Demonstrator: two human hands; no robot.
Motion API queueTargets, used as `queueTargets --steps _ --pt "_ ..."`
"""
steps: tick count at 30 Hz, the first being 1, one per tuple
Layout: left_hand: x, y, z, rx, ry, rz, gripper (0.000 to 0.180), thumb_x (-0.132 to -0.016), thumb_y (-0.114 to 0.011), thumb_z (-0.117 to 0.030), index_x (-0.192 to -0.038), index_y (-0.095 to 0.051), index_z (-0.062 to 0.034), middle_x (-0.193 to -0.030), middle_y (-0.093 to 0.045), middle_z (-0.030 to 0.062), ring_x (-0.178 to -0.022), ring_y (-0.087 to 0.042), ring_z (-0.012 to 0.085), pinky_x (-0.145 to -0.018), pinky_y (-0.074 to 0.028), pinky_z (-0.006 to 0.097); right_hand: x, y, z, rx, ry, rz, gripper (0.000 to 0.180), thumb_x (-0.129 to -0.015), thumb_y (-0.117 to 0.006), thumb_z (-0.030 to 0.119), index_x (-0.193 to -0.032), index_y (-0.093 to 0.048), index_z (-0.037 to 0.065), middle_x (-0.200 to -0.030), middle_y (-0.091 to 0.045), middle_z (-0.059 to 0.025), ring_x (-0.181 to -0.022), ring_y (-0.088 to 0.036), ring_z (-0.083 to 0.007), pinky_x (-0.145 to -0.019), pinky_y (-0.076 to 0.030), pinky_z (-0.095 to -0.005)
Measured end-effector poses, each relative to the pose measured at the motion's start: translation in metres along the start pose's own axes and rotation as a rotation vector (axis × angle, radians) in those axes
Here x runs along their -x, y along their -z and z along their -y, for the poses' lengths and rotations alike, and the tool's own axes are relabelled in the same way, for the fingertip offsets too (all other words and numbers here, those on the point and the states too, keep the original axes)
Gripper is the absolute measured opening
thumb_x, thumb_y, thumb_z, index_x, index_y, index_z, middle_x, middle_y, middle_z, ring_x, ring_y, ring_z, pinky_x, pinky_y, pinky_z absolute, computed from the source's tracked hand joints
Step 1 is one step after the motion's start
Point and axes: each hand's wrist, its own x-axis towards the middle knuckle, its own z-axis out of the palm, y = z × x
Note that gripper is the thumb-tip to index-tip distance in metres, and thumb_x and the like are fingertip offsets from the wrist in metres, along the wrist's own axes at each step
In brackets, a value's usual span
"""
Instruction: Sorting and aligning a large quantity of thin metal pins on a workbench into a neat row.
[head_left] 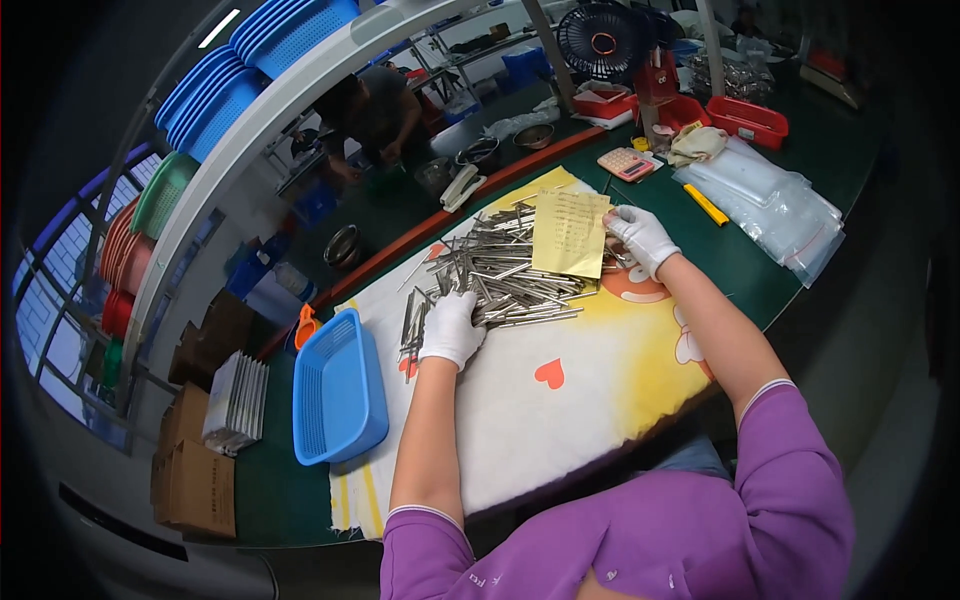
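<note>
Left hand (pixel 453 328): on rods (pixel 512 278), grip unclear | right hand (pixel 643 238): pinching yellow paper (pixel 570 235) | rods: slim, silvery, crisscrossed

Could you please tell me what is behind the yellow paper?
Metal rods show beside and below the yellow paper, which the right hand holds; whatever it covers cannot be seen.

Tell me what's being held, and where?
The white-gloved right hand holds the yellow rectangular paper sheet by its upper right edge. The white-gloved left hand touches slim silvery metal rods; gripping can't be told.
</note>
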Motion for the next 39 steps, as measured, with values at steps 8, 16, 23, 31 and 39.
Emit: queueTargets --steps 8,16,23,31,39 --pt "0.005 -0.003 0.005 -0.052 -0.024 -0.004 0.032 -0.068 -0.07 -0.018 -0.092 -0.052 -0.0064 -0.09 -0.056 0.0155 -0.085 -0.057 0.0346 -0.074 -0.047 0.042 -0.001 0.009 -0.004 0.049 0.091 -0.058 0.023 -0.087 -0.059 0.026 -0.093 -0.06 0.004 -0.079 -0.059 -0.0008 -0.063 -0.052 -0.0078 -0.057 -0.044 -0.0227" --pt "0.0 -0.012 0.026 0.006 -0.02 -0.122 0.032 -0.068 -0.068 -0.015 -0.093 -0.051 -0.007 -0.088 -0.057 0.0146 -0.085 -0.057 0.0334 -0.074 -0.047 0.043 -0.017 0.028 -0.013 -0.007 0.054 -0.078 0.025 -0.087 -0.059 0.025 -0.092 -0.06 0.001 -0.08 -0.061 -0.0036 -0.074 -0.055 -0.0115 -0.067 -0.043 -0.0237" --pt "-0.003 -0.032 0.071 0.317 -0.065 -0.591 0.027 -0.069 -0.063 0.003 -0.09 -0.05 -0.0079 -0.076 -0.052 0.0086 -0.065 -0.052 0.0217 -0.059 -0.045 0.032 -0.022 0.045 -0.009 0.254 0.113 -0.242 0.034 -0.084 -0.06 0.03 -0.1 -0.062 0.0 -0.088 -0.064 -0.0077 -0.077 -0.057 -0.0155 -0.073 -0.044 -0.027" --pt "-0.001 -0.006 0.05 0.543 0.027 -0.647 0.024 -0.069 -0.06 0.006 -0.084 -0.048 -0.0083 -0.069 -0.048 0.0068 -0.058 -0.047 0.0196 -0.054 -0.042 0.031 -0.022 0.082 0.0 0.628 -0.075 -0.277 0.034 -0.081 -0.059 0.03 -0.101 -0.064 0.003 -0.098 -0.065 -0.0148 -0.091 -0.061 -0.0261 -0.082 -0.045 -0.0326" --pt "-0.01 -0.009 0.037 0.43 -0.212 -0.656 0.025 -0.066 -0.063 0.005 -0.081 -0.047 -0.0086 -0.068 -0.053 0.01 -0.059 -0.054 0.0289 -0.053 -0.043 0.037 -0.009 0.065 0.015 1.001 0.219 -0.715 0.038 -0.077 -0.064 0.022 -0.11 -0.056 0.006 -0.11 -0.056 -0.0158 -0.1 -0.056 -0.0313 -0.085 -0.045 -0.0378"
